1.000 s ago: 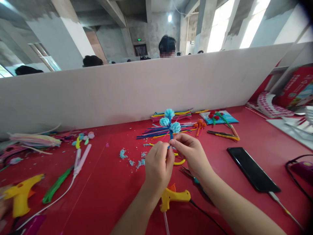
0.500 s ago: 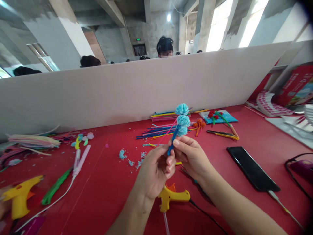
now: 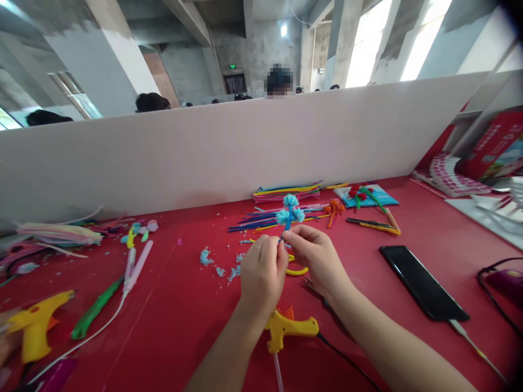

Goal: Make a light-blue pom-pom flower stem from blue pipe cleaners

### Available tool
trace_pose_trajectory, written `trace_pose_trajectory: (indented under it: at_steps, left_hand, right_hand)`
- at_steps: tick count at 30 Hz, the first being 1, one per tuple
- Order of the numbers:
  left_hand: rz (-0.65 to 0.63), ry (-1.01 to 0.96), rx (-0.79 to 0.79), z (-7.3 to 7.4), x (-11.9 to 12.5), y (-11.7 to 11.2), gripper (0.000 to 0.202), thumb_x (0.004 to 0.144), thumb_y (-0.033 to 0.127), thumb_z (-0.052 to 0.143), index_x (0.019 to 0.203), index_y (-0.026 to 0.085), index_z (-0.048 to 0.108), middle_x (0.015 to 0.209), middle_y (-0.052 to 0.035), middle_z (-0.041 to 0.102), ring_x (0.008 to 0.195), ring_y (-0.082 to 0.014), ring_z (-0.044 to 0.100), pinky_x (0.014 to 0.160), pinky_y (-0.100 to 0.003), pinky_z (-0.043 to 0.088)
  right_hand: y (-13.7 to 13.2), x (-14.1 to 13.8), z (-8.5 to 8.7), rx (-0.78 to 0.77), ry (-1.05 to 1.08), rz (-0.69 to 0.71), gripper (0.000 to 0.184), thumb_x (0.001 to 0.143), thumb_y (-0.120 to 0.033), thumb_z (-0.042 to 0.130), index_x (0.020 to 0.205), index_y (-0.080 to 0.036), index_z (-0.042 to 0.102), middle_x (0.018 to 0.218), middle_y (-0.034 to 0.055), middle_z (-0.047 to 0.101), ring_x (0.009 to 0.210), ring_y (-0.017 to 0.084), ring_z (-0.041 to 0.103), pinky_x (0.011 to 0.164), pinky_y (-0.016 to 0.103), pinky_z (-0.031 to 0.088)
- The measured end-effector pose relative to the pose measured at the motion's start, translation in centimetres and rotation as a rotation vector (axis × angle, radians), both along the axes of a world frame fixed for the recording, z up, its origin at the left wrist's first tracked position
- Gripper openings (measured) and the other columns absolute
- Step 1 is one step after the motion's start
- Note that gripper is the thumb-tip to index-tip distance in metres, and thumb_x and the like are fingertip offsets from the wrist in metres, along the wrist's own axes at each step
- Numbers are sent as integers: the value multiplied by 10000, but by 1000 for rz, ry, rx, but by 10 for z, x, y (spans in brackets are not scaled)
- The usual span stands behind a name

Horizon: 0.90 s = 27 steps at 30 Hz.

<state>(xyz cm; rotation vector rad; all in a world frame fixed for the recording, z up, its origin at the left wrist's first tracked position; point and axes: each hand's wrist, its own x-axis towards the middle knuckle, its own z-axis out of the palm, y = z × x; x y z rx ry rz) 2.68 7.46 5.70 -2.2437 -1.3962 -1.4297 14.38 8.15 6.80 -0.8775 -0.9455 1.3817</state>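
Both hands meet over the middle of the red table around a blue pipe-cleaner flower. Its fluffy light-blue heads stand upright on a darker blue stem. My left hand is closed at the stem's lower end, its fingertips largely hidden. My right hand pinches the stem just below the heads. Under my wrists lies a yellow hot glue gun with a clear glue stick and a black cord. Yellow-handled pliers or scissors show partly behind my right hand.
Bundles of pipe cleaners lie along the white partition. Blue fluff scraps are left of my hands. A phone charges at right. Left are a pink hot tool, a green cutter and another yellow glue gun, touched by another person's hand.
The flower has turned and dropped lower, its heads now spread in a cluster rather than stacked. My left hand has rolled over, back of the hand up, closing on the stem's lower end.
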Motion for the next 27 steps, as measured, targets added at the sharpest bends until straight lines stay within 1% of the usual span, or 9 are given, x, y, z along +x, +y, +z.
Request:
trace_pose_trajectory:
  at_steps: [2,4,11,14,17,20,23,25,27]
  left_hand:
    - [-23,21,-8,-1,-1,0,147,848,148,465,713,179,513,649,-20,528,624,-138,505,609,-254,371]
    - [-74,-94,-125,2,0,-3,148,860,184,466,725,182,526,646,-11,528,603,-129,496,600,-251,375]
    - [-576,-1085,-920,25,7,-13,218,862,280,480,697,155,550,539,19,500,457,-85,452,425,-189,367]
    - [-738,-1396,-1209,33,4,-13,237,850,242,487,672,108,571,497,25,455,405,-46,387,372,-146,304]
    - [-897,-1612,-1410,39,-2,-14,244,854,173,446,669,76,570,509,30,412,409,-24,361,368,-116,282]
    - [-955,-1675,-1483,42,-4,-16,254,863,155,409,676,68,556,520,36,383,417,-20,339,374,-110,272]
    - [-886,-1602,-1437,41,-2,-17,214,850,160,427,675,89,529,520,48,363,414,-18,304,377,-117,249]
    - [-735,-1455,-1226,37,1,-17,161,834,171,464,688,123,512,515,53,375,419,-29,307,389,-134,251]
    - [-508,-1184,-914,29,4,-15,148,835,204,489,695,158,498,515,53,397,440,-52,338,416,-160,282]
  right_hand:
    - [-1,1,2,41,-53,-51,290,688,-360,711,587,-168,519,498,-76,358,458,53,255,422,211,185]
    - [-3,2,3,67,-58,-73,281,697,-340,706,587,-168,514,503,-75,371,463,54,272,430,208,205]
    - [-9,5,5,59,110,50,235,742,-323,684,641,-174,533,491,-74,418,426,46,272,413,201,202]
    - [-9,7,6,47,156,138,222,761,-303,674,636,-163,555,552,-37,542,421,35,277,411,201,186]
    - [-8,9,6,67,208,201,199,770,-284,669,637,-157,593,513,-42,524,402,25,245,406,198,156]
    - [-7,11,5,100,203,253,134,767,-282,668,712,-160,656,505,-44,500,403,29,236,408,201,162]
    - [-7,11,4,99,163,260,138,758,-298,672,747,-160,666,483,-57,444,410,40,232,416,210,178]
    - [-6,9,3,73,123,206,169,758,-322,668,717,-160,642,460,-77,361,419,47,220,418,214,170]
    - [-5,5,2,65,41,95,202,751,-339,671,675,-162,608,478,-79,338,439,51,234,420,214,175]
